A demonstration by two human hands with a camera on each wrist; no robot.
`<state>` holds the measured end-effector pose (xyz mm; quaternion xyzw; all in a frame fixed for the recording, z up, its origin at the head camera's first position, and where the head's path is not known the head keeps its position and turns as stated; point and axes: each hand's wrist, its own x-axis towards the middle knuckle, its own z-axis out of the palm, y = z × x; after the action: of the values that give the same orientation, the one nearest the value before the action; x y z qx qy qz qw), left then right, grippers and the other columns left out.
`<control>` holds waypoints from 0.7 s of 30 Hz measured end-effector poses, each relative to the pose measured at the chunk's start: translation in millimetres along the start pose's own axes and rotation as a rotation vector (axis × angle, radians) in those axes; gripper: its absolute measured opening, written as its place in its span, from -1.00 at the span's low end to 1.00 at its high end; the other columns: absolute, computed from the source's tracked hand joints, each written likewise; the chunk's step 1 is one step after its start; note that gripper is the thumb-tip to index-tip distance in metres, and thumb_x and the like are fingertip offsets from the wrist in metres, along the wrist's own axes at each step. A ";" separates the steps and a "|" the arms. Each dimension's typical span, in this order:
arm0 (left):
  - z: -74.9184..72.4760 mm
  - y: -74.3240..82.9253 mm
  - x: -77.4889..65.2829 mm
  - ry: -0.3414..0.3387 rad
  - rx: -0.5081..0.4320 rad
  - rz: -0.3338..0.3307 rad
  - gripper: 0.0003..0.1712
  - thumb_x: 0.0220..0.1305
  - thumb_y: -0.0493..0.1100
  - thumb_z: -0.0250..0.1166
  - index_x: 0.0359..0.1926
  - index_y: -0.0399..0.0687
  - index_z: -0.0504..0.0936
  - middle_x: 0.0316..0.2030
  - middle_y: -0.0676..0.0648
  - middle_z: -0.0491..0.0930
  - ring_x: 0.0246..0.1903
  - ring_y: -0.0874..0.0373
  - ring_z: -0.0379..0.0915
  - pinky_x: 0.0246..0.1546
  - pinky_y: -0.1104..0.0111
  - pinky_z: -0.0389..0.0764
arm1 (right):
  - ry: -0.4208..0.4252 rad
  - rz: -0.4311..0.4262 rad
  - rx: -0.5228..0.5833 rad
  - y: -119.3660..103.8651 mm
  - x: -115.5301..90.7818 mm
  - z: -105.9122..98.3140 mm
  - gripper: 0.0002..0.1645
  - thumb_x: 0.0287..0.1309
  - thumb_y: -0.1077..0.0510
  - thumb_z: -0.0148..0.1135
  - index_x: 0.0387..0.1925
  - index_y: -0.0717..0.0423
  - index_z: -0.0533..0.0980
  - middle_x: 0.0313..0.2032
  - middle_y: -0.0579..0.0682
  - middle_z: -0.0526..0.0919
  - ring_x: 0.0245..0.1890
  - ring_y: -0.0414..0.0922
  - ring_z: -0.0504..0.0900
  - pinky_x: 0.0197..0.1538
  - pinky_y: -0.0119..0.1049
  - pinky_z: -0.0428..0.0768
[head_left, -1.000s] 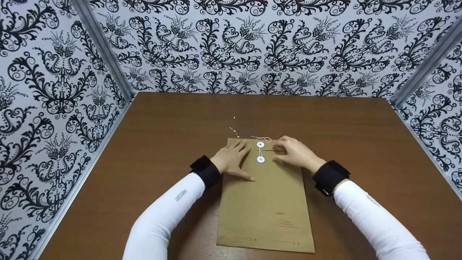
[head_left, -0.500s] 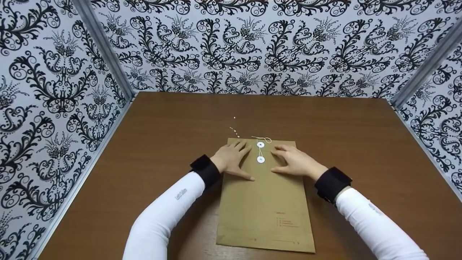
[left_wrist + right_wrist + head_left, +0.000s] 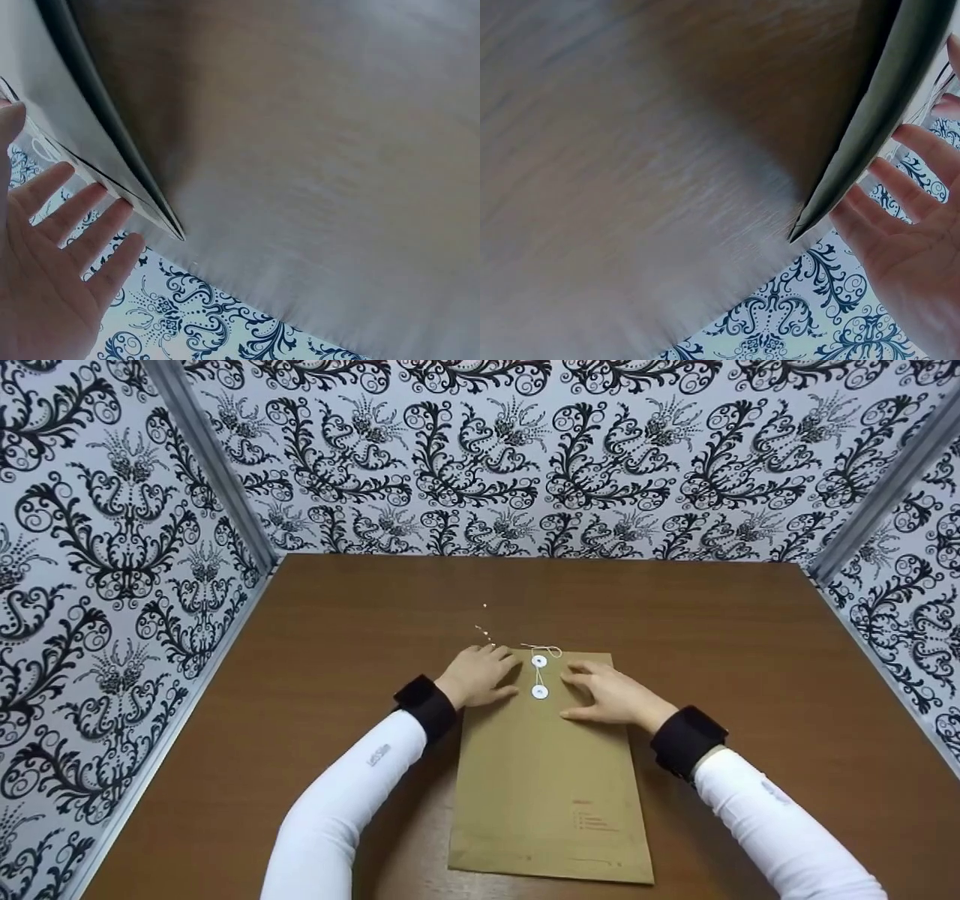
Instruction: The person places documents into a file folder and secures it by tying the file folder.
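A brown kraft document envelope (image 3: 551,772) lies lengthwise on the table, its flap end at the far side. Two white button discs (image 3: 540,691) sit near that end, and a thin white string (image 3: 555,651) runs between them, with a loop at the far edge. My left hand (image 3: 476,678) rests on the envelope's upper left corner, fingers extended. On the upper right part, my right hand (image 3: 611,695) touches the paper with thumb and fingers spread. The wrist views show the fingers of the left hand (image 3: 60,277) and right hand (image 3: 915,240) fairly straight along the envelope's edges.
Small white specks (image 3: 484,632) lie on the brown wooden table (image 3: 360,622) just beyond the envelope's far left corner. Patterned black-and-white panels (image 3: 480,457) stand behind the table and along both sides.
My right hand has come down from the flap edge and spread on the envelope. The left hand's thumb has drawn in toward its fingers, and that hand has shifted slightly away from me.
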<state>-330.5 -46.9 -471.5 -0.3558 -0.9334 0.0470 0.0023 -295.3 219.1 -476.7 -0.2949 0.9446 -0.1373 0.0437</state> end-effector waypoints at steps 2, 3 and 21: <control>-1.3 1.9 3.0 0.031 0.004 0.035 -0.36 0.48 0.18 0.18 0.41 -0.02 0.45 0.35 -0.09 0.51 0.37 -0.06 0.45 0.41 0.10 0.47 | -0.017 0.018 0.014 -0.2 -0.5 -0.9 -0.14 0.23 -0.20 0.39 0.37 0.26 0.45 0.40 0.40 0.40 0.40 0.38 0.41 0.42 0.24 0.41; -1.6 3.1 4.5 0.049 0.002 0.057 -0.39 0.48 0.13 0.20 0.40 -0.02 0.45 0.36 -0.08 0.51 0.37 -0.05 0.46 0.40 0.10 0.49 | -0.023 0.024 0.019 -0.4 -0.8 -1.4 -0.14 0.23 -0.21 0.38 0.37 0.26 0.45 0.41 0.40 0.40 0.41 0.38 0.40 0.42 0.24 0.41; 11.3 12.6 26.9 0.341 0.258 0.307 -0.65 0.45 -0.23 0.08 0.12 -0.04 0.70 0.12 0.01 0.74 0.13 0.14 0.69 0.11 0.34 0.69 | -0.034 0.025 0.023 -1.6 -0.4 -4.9 -0.13 0.22 -0.20 0.39 0.36 0.28 0.46 0.41 0.39 0.40 0.43 0.36 0.38 0.44 0.23 0.39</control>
<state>-342.7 -20.6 -484.6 -0.4931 -0.8408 0.1046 0.1976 -294.9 219.3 -471.6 -0.2850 0.9456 -0.1428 0.0649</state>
